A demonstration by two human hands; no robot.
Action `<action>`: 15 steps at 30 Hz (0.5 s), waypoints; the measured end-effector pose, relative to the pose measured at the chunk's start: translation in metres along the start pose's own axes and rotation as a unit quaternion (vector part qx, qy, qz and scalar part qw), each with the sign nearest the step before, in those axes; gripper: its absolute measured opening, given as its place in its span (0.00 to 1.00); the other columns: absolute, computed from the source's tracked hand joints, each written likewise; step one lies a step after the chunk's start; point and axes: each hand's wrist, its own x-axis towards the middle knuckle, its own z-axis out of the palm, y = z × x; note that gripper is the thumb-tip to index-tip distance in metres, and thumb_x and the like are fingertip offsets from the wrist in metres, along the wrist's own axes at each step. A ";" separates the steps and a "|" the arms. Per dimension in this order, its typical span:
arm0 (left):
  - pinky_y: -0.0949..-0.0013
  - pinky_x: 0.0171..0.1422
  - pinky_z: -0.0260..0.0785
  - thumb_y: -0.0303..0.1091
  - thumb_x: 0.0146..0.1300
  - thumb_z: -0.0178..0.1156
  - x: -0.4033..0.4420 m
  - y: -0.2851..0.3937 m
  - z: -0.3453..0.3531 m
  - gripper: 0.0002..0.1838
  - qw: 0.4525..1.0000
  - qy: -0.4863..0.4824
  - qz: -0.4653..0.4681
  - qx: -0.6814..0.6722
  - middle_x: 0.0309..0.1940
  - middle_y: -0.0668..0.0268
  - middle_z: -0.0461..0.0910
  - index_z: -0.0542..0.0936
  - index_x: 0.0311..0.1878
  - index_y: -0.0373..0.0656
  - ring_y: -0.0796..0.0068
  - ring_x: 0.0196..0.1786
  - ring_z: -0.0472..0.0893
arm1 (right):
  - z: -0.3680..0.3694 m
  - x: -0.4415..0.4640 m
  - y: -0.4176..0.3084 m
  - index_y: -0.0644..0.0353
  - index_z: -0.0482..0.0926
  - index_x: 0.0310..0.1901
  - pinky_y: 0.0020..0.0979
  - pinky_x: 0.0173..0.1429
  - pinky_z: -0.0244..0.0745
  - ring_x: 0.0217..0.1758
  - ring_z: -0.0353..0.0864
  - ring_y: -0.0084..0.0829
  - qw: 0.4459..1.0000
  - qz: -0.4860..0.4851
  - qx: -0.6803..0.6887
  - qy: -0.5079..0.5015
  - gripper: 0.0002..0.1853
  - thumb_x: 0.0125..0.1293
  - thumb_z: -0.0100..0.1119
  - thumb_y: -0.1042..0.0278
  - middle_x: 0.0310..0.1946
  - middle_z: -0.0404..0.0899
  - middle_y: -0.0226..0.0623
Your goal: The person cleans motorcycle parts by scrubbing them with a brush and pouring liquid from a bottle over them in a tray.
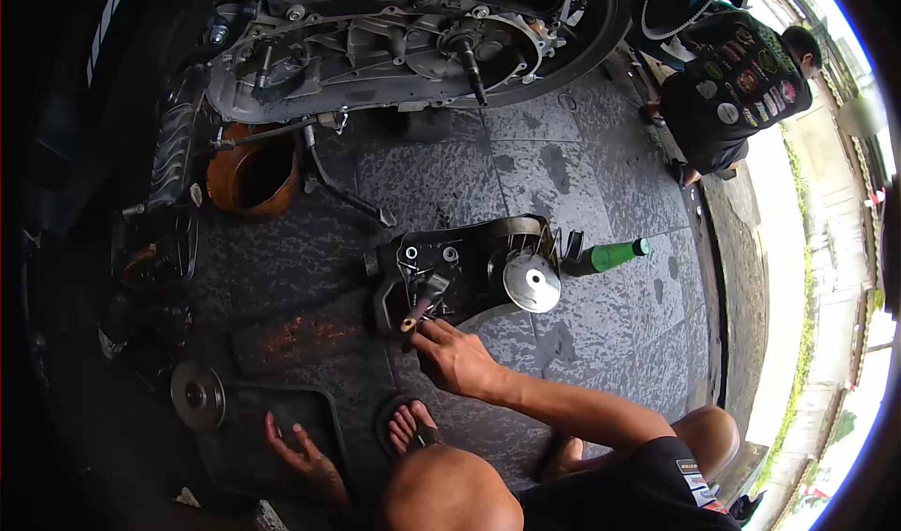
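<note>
My right hand (458, 357) is at the near edge of a dark engine side cover (404, 296), its fingers bent together; what they hold, if anything, is hidden. Right above those fingertips lies a brush (430, 298) with a wooden handle; I cannot tell whether the hand touches it. Inside the cover are small bolts and washers, with a shiny metal pulley disc (533, 283) at its right end. My left hand (305, 458) is open, fingers apart, over a black tray (333, 414). A round metal disc (197, 396) sits at the tray's far left corner.
An opened scooter engine case (375, 61) with a protruding shaft stands beyond, near a wheel. A rusty orange container (225, 188) sits below it. A green bottle (615, 255) lies right of the cover. Another person (741, 90) crouches at the upper right.
</note>
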 end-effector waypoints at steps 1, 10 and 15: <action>0.55 0.72 0.57 0.35 0.70 0.54 0.006 0.012 0.015 0.25 1.000 0.001 0.003 -0.001 0.65 0.52 0.68 0.67 0.67 0.35 0.58 0.66 0.68 | -0.007 0.005 -0.006 0.62 0.71 0.51 0.44 0.44 0.79 0.49 0.78 0.49 0.999 0.018 0.001 -0.034 0.22 0.53 0.62 0.72 0.47 0.75 0.48; 0.65 0.62 0.66 0.26 0.69 0.52 0.081 0.113 0.121 0.20 0.937 -0.214 0.090 -0.261 0.60 0.58 0.74 0.71 0.64 0.36 0.67 0.59 0.75 | 0.020 0.033 0.025 0.56 0.70 0.60 0.44 0.59 0.70 0.61 0.68 0.46 0.984 0.114 -0.138 0.002 0.29 0.53 0.60 0.74 0.55 0.68 0.47; 0.68 0.59 0.68 0.24 0.68 0.52 0.081 0.167 0.146 0.19 0.914 -0.280 0.172 -0.239 0.55 0.59 0.76 0.73 0.62 0.37 0.69 0.58 0.76 | 0.020 0.025 0.040 0.53 0.76 0.56 0.47 0.61 0.68 0.62 0.68 0.47 0.986 0.116 -0.120 -0.026 0.24 0.55 0.62 0.69 0.59 0.69 0.47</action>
